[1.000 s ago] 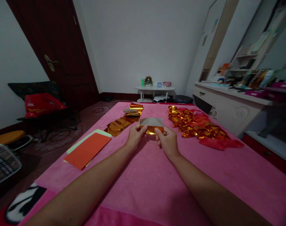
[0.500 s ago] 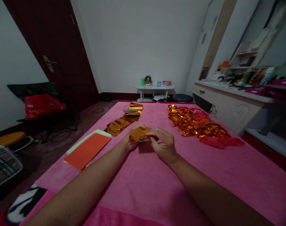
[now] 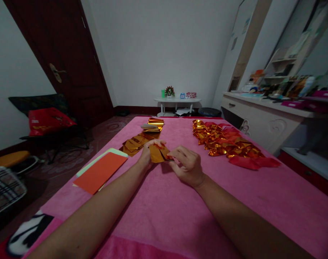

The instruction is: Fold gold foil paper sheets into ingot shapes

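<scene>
A sheet of gold foil paper (image 3: 156, 154) is held up over the middle of the pink cloth (image 3: 158, 201). My left hand (image 3: 147, 154) is closed on the sheet's left side, its fingers partly behind it. My right hand (image 3: 187, 164) pinches the right edge, where a slit or fold and a small orange-red bit show between thumb and fingers. Just beyond my left hand lie loose gold foil sheets (image 3: 135, 144). Orange paper (image 3: 100, 172) rests on pale green sheets to the left.
Crumpled gold foil pieces (image 3: 220, 142) with red paper (image 3: 245, 162) spread over the right side. A gold foil roll (image 3: 156, 122) and a grey oval object (image 3: 149, 127) sit at the far end. A white table (image 3: 177, 100) stands by the wall.
The gold sheet has tilted in my hands and its cut or folded part now gapes more. My right hand has shifted slightly; the things on the cloth are unmoved.
</scene>
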Available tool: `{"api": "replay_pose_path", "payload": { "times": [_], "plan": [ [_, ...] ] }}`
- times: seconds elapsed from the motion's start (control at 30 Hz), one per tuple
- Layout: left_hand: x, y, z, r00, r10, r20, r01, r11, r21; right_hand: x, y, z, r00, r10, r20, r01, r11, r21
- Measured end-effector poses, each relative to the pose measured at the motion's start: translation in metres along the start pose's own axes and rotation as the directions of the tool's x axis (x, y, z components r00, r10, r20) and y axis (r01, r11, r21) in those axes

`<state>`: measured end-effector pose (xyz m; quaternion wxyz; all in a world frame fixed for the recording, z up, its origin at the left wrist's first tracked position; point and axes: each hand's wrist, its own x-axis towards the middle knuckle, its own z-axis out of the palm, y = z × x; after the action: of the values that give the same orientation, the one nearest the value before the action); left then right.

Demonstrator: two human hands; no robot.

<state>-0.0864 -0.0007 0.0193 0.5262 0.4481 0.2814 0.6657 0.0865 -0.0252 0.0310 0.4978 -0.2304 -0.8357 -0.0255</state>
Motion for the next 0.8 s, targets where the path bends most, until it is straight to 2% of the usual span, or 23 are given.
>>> {"api": "replay_pose_path", "payload": {
  "times": [0.27,0.37,0.53,0.63,0.7,0.8],
  "plan": [
    [0.001,-0.003,0.003,0.980,0.167,-0.108,-0.151,0.978,0.144,-0.001,0.000,0.001,0.999,-0.043,0.024,0.045,0.997,-0.067],
    [0.003,-0.005,0.000,0.983,0.141,-0.119,-0.124,0.982,0.145,-0.002,0.001,0.002,0.998,-0.055,0.022,0.057,0.993,-0.105],
    [0.005,-0.007,-0.004,0.993,0.094,-0.077,-0.087,0.992,0.086,-0.003,0.003,0.004,1.000,-0.028,0.003,0.028,0.996,-0.084],
    [0.005,-0.007,-0.004,0.991,0.076,-0.114,-0.059,0.987,0.146,-0.004,0.005,0.006,0.997,0.071,-0.010,-0.072,0.997,-0.040],
    [0.005,-0.006,-0.005,0.984,0.087,-0.158,-0.052,0.975,0.217,-0.004,0.008,0.008,0.981,0.192,-0.030,-0.192,0.981,-0.003],
    [0.008,-0.008,-0.007,0.974,0.108,-0.199,-0.042,0.951,0.306,-0.003,0.014,0.012,0.908,0.417,-0.043,-0.415,0.909,0.048]
  ]
}}
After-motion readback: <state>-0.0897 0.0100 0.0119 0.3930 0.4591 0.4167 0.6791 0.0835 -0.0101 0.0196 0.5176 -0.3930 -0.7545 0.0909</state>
